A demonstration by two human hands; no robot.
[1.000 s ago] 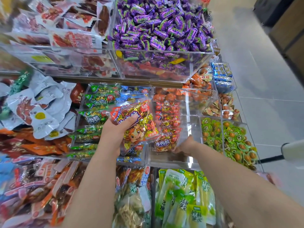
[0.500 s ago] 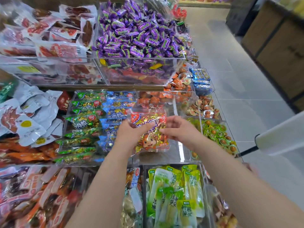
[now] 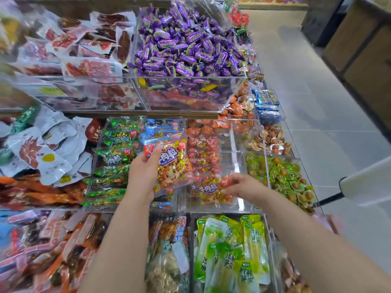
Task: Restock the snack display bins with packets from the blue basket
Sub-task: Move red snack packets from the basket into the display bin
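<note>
Head view: gold-red foil pkts (image 3: 171, 166) gripped in left hand (image 3: 143, 174) as reserve; single pkt (image 3: 212, 194) pinched by right hand (image 3: 243, 187), for clear acrylic bin (image 3: 237, 163).

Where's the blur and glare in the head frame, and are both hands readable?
Head view: the centre is sharp, and the left hand gripping the upper packet is crisp. The right hand pinching the lower packet is slightly smeared. The bottom-left packets are motion-blurred. There is a glare streak on the clear bin floor, and wide-angle stretch toward the corners.
</note>
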